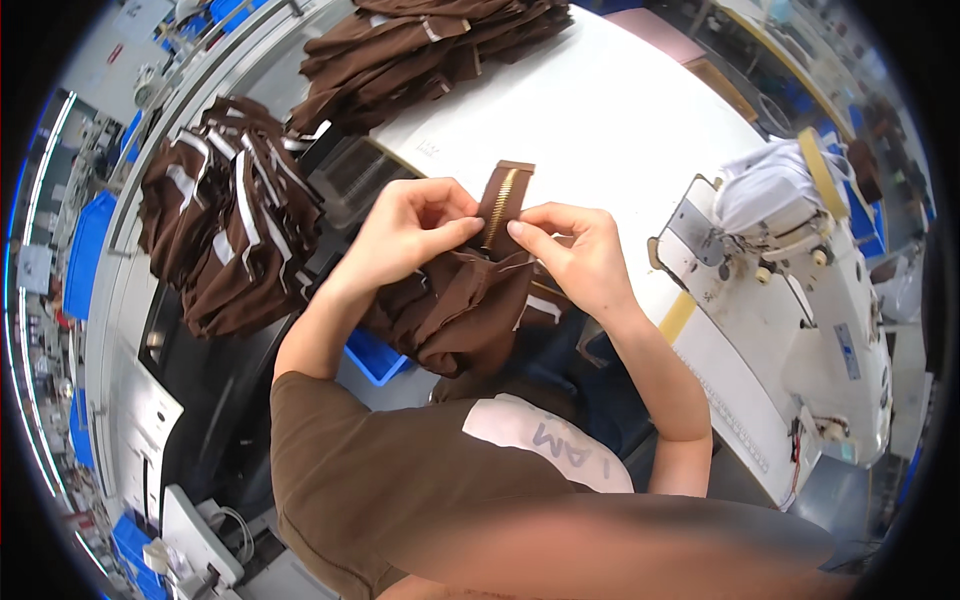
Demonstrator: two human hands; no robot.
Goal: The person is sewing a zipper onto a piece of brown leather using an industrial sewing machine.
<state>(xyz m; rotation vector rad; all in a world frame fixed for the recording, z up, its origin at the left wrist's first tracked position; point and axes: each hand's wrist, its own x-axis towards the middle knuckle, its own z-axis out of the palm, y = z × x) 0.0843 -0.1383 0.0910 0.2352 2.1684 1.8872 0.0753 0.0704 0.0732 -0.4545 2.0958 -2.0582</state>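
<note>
A brown zipper strip with gold teeth stands up from a bunched brown garment held over the near edge of the white table. My left hand pinches the left side of the strip's lower part, thumb on top, where it meets the garment. My right hand pinches the strip's right edge with thumb and forefinger. The garment hangs below both hands, partly behind my forearms.
A brown fabric pile with white strips lies at left; another stack is on the white table. A sewing machine with white cloth stands at right. A blue bin sits below the garment.
</note>
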